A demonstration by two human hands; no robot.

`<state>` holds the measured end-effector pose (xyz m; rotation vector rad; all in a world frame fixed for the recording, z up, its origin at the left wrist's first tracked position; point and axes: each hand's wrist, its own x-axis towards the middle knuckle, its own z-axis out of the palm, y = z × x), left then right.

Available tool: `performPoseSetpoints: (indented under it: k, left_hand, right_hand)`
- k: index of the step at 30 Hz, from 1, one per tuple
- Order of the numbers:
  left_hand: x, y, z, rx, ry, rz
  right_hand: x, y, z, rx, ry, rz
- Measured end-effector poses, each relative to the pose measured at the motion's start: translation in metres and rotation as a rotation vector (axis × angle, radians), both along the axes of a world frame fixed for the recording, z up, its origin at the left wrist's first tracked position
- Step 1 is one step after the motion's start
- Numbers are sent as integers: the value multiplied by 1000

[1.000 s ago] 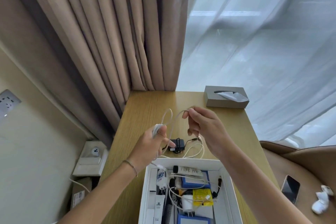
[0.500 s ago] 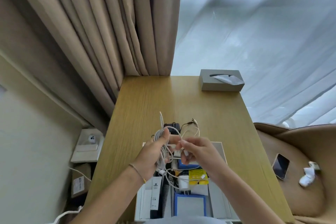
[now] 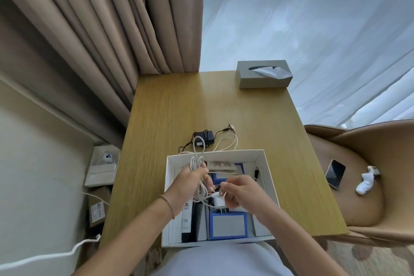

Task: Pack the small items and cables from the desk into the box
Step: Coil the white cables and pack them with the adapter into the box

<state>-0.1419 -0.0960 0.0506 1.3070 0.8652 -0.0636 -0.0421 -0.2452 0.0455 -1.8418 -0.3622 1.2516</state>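
White cable, bundled in the left hand over the box, is held steady while the right hand pinches its plug; black adapter waits behind the box.

bare forearms, thin bracelet on left wrist.

One white box sits on one wooden table. Two hands work over it: the left hand and the right hand. One coiled white cable, one white plug. Beyond the box, one black adapter and one cream cable. One grey tissue box. One phone on one chair.
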Motion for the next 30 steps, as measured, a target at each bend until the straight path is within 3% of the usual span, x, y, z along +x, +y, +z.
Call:
performPoseSetpoints:
  k: [3,9,14,20,25,30]
  left_hand:
    - [-6,-2,-15,177,112,-140]
    - [-18,-19,-44,878,247,-519]
    - [-29,-30,-64,1144,241,-697]
    - [-39,-37,-87,1295,302,-882]
    - [-40,-33,-94,1193,471,-1006]
    - [-38,-31,-85,1156,486,-1056]
  right_hand:
    - [5,-16,-7,-21,10,-54]
    - [17,-37,-12,22,-3,-146]
    - [19,-42,-13,65,-34,-165]
    - [17,-42,-16,81,-26,-166]
    - [13,-38,-21,65,-21,-138]
    - [16,-31,-22,64,-41,-123]
